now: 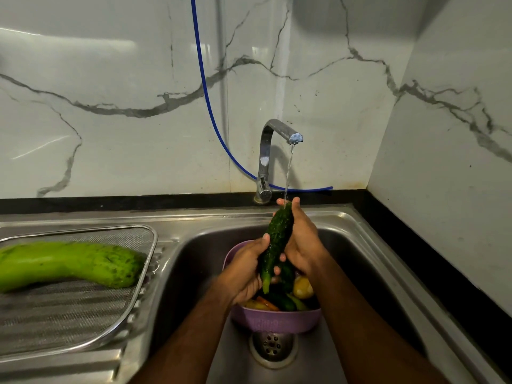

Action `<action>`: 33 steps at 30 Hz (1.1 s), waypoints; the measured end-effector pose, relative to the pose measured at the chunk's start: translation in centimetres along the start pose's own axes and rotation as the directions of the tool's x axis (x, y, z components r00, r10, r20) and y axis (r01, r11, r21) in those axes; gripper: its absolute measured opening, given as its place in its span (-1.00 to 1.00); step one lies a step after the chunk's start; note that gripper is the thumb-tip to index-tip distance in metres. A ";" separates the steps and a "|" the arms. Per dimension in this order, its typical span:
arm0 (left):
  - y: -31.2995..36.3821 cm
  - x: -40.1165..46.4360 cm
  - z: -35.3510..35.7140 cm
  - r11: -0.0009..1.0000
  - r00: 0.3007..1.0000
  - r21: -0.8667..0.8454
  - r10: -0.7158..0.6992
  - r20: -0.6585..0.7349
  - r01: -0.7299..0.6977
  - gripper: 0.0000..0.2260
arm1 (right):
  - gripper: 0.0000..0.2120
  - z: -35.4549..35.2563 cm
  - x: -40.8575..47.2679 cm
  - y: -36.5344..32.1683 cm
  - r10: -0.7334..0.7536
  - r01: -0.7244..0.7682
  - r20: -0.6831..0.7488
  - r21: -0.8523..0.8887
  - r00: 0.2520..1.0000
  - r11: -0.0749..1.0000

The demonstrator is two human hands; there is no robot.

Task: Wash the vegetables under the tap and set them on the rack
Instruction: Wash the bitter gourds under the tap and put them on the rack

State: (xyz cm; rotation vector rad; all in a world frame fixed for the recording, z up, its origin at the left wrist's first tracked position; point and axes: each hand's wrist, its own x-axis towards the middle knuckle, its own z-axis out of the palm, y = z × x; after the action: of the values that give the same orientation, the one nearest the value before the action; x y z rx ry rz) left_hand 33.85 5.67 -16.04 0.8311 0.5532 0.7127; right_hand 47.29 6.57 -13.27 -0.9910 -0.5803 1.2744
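Both hands hold one dark green cucumber at centre frame, above the sink basin. The cucumber stands tilted, upper end toward the tap, lower end pointing down at the purple bowl. The left hand grips the lower half, fingers curled round it. The right hand wraps the upper half, fingertips showing past the top end. A thin water stream falls from the spout onto the upper end of the cucumber.

The purple bowl sits in the basin just above the drain and holds further vegetables, green, yellow and orange. At left of frame, a large light green gourd lies on the mesh rack. A blue hose runs down the marble wall behind the tap.
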 end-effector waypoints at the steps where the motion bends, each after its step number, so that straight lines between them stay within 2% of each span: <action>1: 0.1 0.1 0.1 1.000 1.000 -0.003 -0.011 -0.012 0.011 -0.61 | -0.56 -0.3 -0.1 -0.1 0.033 -0.034 0.051 0.019 0.998 0.999; 4: 0.5 0.3 0.5 0.998 0.997 0.064 0.013 -0.075 -0.008 -0.54 | -0.71 -1.0 -0.5 -0.1 0.150 -0.144 0.164 -0.052 0.975 0.988; 6: 0.1 0.5 0.8 0.982 0.990 0.182 0.063 -0.125 -0.039 -0.53 | -0.71 -1.0 -0.4 -0.2 0.171 -0.152 0.134 -0.144 0.976 0.978; 8: -0.6 0.8 0.5 0.940 0.976 0.333 0.140 -0.167 -0.078 -0.57 | -0.65 -0.9 -0.2 -0.1 0.112 -0.095 0.082 -0.181 0.990 0.979; 10: -1.3 1.1 0.0 0.863 0.955 0.498 0.213 -0.204 -0.086 -0.67 | -0.65 -1.0 0.3 0.0 0.009 -0.009 0.001 -0.123 1.000 0.992; 12: -1.4 1.1 -0.1 0.822 0.944 0.564 0.246 -0.218 -0.085 -0.77 | -0.66 -1.2 0.7 -0.1 -0.075 0.073 -0.047 -0.043 0.996 0.996; 17: -1.0 0.7 0.3 0.827 0.931 0.546 0.293 -0.218 -0.133 -0.80 | -0.71 -1.1 0.4 -0.4 -0.115 0.114 -0.001 0.122 0.993 0.986; 22: -1.0 0.8 0.5 0.903 0.932 0.391 0.282 -0.226 -0.179 -0.82 | -0.80 -0.7 0.2 -0.7 -0.109 0.109 -0.013 0.250 0.994 0.962; 24: -1.1 1.0 0.4 0.913 0.929 0.351 0.297 -0.221 -0.209 -0.78 | -0.80 -0.9 0.2 -0.9 -0.086 0.094 -0.052 0.172 0.995 0.981; 27: -0.9 1.0 -0.1 0.903 0.889 0.329 0.371 -0.269 -0.277 -0.65 | -0.56 -1.2 0.3 -0.5 0.016 -0.020 -0.090 -0.049 0.996 0.999; 30: -0.5 0.9 -0.3 0.875 0.855 0.358 0.434 -0.285 -0.325 -0.62 | -0.36 -1.1 0.5 0.0 0.076 -0.078 -0.136 -0.008 0.988 0.997; 33: -0.5 0.9 0.1 0.906 0.886 0.268 0.392 -0.248 -0.326 -0.69 | -0.41 -1.0 0.8 0.1 0.023 0.004 -0.213 0.123 0.977 0.992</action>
State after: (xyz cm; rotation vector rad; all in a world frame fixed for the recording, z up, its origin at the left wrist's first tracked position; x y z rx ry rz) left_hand 34.66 6.08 -16.59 1.0574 0.7670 1.1490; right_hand 48.26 6.99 -14.01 -1.0134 -0.3271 1.1788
